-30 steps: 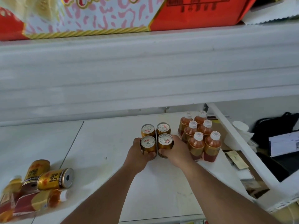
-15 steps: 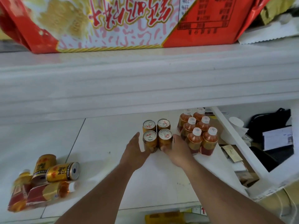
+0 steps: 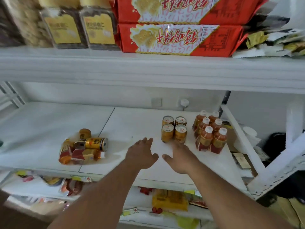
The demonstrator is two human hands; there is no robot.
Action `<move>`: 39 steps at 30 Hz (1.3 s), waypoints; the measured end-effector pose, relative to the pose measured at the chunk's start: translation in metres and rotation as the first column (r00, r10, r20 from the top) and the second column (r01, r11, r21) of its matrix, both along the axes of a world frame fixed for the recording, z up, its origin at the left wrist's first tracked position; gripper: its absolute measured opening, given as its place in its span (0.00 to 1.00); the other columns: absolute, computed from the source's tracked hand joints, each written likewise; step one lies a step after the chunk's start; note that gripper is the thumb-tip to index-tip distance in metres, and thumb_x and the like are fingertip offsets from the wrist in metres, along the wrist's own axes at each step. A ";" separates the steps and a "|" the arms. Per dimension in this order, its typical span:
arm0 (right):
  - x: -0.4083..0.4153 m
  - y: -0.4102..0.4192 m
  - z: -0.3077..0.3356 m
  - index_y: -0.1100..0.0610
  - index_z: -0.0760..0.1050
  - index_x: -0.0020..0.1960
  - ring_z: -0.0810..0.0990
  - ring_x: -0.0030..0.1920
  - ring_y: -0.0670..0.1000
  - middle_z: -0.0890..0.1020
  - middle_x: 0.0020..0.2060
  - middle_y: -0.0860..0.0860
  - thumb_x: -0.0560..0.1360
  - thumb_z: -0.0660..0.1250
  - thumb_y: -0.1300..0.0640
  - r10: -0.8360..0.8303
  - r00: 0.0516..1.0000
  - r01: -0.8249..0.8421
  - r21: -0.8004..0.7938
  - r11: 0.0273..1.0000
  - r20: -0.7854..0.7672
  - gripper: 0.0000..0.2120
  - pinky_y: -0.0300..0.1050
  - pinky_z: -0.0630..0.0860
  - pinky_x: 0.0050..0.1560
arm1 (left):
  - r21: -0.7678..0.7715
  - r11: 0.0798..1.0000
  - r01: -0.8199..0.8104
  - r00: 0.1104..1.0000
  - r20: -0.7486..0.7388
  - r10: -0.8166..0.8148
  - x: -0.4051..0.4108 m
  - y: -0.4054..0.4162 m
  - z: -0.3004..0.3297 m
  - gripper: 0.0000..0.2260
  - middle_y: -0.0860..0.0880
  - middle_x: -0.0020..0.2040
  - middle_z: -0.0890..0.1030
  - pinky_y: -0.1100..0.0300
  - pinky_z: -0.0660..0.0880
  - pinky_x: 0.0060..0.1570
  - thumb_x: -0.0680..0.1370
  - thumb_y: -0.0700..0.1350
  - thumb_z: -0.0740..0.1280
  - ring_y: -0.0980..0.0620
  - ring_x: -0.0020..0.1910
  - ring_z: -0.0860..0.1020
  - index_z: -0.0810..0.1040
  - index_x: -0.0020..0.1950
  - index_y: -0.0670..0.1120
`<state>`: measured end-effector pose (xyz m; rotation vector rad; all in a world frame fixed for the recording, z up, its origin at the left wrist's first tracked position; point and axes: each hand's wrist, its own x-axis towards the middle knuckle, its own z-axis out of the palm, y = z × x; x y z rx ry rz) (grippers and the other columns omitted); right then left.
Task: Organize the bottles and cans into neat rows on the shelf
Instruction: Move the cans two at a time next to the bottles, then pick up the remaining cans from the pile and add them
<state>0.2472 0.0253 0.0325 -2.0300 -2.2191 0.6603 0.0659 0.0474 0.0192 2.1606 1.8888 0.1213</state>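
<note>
Both hands hang over the white shelf [image 3: 49, 123] with fingers spread and holding nothing. The left hand [image 3: 142, 156] is palm down, its fingertips pointing away from the person. The right hand [image 3: 179, 158] is just beside it, and its fingertips reach the foot of four upright gold cans [image 3: 174, 128], which stand in a tight two-by-two block just beyond it; whether they actually touch the nearest can is hard to tell. To the right of that hand, six white-capped amber bottles [image 3: 209, 132] stand in two neat rows. Well to the left of the left hand lies a loose heap of fallen cans and bottles [image 3: 82, 147], one gold can [image 3: 96, 143] on its side on top.
</note>
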 end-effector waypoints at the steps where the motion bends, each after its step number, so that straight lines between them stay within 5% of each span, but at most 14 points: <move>1: -0.003 -0.007 0.003 0.56 0.48 0.82 0.51 0.80 0.56 0.51 0.82 0.54 0.81 0.56 0.36 0.023 1.000 -0.023 0.002 1.000 0.008 0.39 0.55 0.56 0.77 | -0.016 1.000 -0.019 1.000 0.004 0.019 -0.003 -0.011 0.003 0.36 0.49 0.79 0.56 0.48 0.61 0.69 0.74 0.61 0.60 0.47 0.76 0.57 0.53 0.79 0.53; 14: -0.054 -0.087 0.004 0.54 0.51 0.82 0.56 0.79 0.55 0.55 0.81 0.51 0.79 0.58 0.33 0.177 0.983 -0.179 -0.028 0.984 -0.046 0.41 0.52 0.58 0.75 | -0.034 0.986 -0.163 0.986 0.039 0.164 -0.054 -0.127 0.020 0.37 0.48 0.79 0.58 0.47 0.64 0.69 0.75 0.63 0.62 0.46 0.75 0.60 0.54 0.80 0.51; 39: -0.251 -0.125 0.023 0.55 0.58 0.79 0.66 0.73 0.56 0.66 0.76 0.54 0.79 0.62 0.38 0.180 0.983 -0.180 -0.005 0.984 -0.020 0.36 0.52 0.67 0.69 | -0.070 0.972 -0.226 0.953 0.192 0.235 -0.265 -0.171 0.009 0.35 0.49 0.78 0.60 0.52 0.62 0.69 0.76 0.61 0.62 0.47 0.75 0.61 0.55 0.79 0.51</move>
